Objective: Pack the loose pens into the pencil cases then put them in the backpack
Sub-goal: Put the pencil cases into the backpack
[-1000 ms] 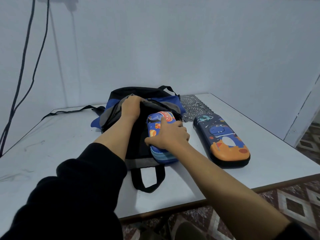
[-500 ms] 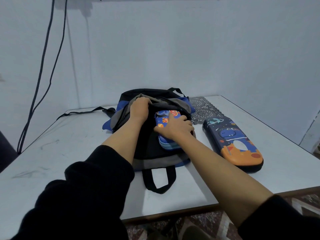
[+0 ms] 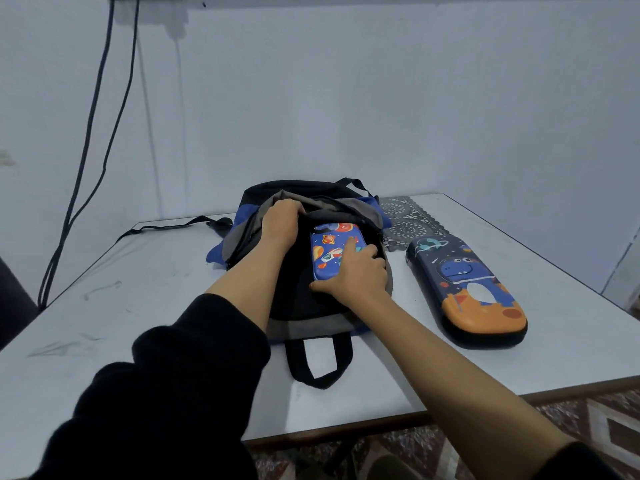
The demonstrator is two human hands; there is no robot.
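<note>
A black, grey and blue backpack [image 3: 304, 317] lies on the white table [image 3: 138, 306] with its mouth open toward me. My left hand [image 3: 280, 221] grips the upper flap of the opening and holds it up. My right hand [image 3: 356, 275] holds the near end of a blue space-print pencil case [image 3: 329, 251], index finger lying on its lid; the case sits partly inside the opening. A second, longer pencil case [image 3: 467, 289] with a dinosaur and orange end lies flat on the table to the right of the backpack.
A patterned dark mat [image 3: 405, 220] lies behind the dinosaur case. A backpack strap [image 3: 162, 226] trails left across the table. Black cables [image 3: 90, 150] hang down the wall at the left. The table's front edge runs just below the backpack handle [image 3: 318, 365].
My right hand has pushed the space-print case farther into the backpack's mouth, away from me. My left hand has kept hold of the flap. The dinosaur case has stayed put.
</note>
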